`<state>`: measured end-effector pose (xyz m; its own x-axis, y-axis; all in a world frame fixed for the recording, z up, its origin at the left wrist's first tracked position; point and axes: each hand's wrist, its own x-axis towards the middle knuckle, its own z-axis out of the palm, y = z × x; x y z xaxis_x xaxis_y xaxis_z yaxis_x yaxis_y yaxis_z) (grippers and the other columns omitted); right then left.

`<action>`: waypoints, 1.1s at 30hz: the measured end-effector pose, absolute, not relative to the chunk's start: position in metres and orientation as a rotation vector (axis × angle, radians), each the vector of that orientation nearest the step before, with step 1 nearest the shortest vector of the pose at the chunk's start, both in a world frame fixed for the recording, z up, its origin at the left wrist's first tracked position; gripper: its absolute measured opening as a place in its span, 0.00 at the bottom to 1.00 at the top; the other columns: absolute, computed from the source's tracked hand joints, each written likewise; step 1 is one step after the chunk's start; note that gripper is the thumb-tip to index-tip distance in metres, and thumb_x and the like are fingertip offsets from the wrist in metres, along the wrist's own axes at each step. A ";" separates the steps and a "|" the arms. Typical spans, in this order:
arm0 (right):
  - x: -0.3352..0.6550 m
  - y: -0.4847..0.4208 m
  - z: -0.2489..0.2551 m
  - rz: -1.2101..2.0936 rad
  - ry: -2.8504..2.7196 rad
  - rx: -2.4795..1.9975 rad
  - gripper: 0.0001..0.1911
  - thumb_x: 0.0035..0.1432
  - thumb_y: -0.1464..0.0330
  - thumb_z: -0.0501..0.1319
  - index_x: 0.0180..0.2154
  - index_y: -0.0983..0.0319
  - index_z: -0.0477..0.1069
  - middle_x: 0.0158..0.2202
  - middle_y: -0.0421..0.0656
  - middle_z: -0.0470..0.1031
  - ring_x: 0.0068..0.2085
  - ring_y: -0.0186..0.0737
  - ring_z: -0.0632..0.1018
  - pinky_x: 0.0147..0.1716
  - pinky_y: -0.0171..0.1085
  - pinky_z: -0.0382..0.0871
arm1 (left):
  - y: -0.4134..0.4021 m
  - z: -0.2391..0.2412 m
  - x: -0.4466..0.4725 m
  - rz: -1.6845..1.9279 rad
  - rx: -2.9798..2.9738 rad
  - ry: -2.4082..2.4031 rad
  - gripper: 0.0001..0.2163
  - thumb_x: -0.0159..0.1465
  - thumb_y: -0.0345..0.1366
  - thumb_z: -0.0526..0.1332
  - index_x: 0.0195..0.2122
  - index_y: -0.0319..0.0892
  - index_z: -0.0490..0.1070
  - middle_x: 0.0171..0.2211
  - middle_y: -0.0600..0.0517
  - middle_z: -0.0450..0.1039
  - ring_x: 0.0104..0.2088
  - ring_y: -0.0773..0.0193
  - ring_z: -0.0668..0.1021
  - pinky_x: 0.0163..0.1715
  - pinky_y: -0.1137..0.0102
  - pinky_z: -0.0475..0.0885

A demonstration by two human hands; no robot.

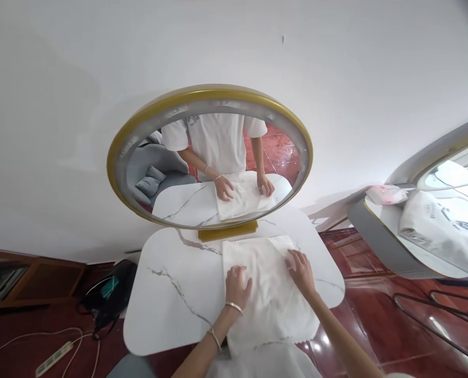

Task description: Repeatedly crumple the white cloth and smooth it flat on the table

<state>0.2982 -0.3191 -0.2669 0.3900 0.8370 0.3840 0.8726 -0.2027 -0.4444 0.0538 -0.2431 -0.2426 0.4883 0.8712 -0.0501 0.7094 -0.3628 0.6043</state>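
A white cloth point(267, 283) with a finely jagged edge lies spread on a white marble-patterned table point(163, 310), slightly wrinkled in the middle. Its near edge reaches past the table's front edge, towards my lap. On the cloth's left part rests my left hand point(237, 287), fingers a little bent and thumb held apart. A bangle point(234, 307) circles that wrist. My right hand point(301, 272) touches the cloth's right side with its fingers apart. Both hands and the cloth also appear in the oval mirror point(222, 152).
Behind the table rises the mirror's gold frame point(110, 163). To the right, a second table point(399, 239) holds a tissue pack point(387, 194) and a printed light fabric bag point(446, 226). A black bag point(114, 294) and a power strip point(54, 358) with cables lie at the left on the red floor.
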 end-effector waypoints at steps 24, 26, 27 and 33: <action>0.371 -0.217 -0.233 0.725 -0.952 -2.440 0.10 0.38 0.77 0.65 0.29 0.63 0.74 0.27 0.43 0.76 0.29 0.36 0.75 0.26 0.30 0.63 | -0.120 -0.232 0.064 0.257 2.014 1.533 0.09 0.63 0.34 0.54 0.41 0.42 0.71 0.32 0.50 0.71 0.37 0.62 0.74 0.41 0.67 0.68; 0.371 -0.216 -0.229 0.761 -0.993 -2.411 0.07 0.38 0.77 0.63 0.25 0.63 0.73 0.26 0.43 0.75 0.29 0.36 0.75 0.25 0.29 0.62 | -0.119 -0.227 0.064 0.227 2.027 1.512 0.08 0.63 0.34 0.54 0.39 0.43 0.71 0.33 0.51 0.71 0.38 0.62 0.74 0.42 0.68 0.68; 0.370 -0.217 -0.226 0.773 -1.022 -2.385 0.05 0.38 0.77 0.63 0.24 0.63 0.73 0.26 0.43 0.75 0.30 0.36 0.75 0.25 0.29 0.62 | -0.119 -0.224 0.063 0.220 2.034 1.500 0.08 0.62 0.34 0.54 0.39 0.43 0.71 0.34 0.50 0.71 0.39 0.62 0.73 0.43 0.68 0.67; 0.369 -0.232 -0.198 0.846 -1.193 -2.188 0.02 0.42 0.70 0.61 0.22 0.61 0.69 0.24 0.40 0.73 0.27 0.35 0.72 0.24 0.31 0.61 | -0.121 -0.203 0.051 0.156 2.050 1.392 0.08 0.61 0.36 0.54 0.30 0.41 0.71 0.32 0.50 0.72 0.38 0.62 0.74 0.41 0.69 0.66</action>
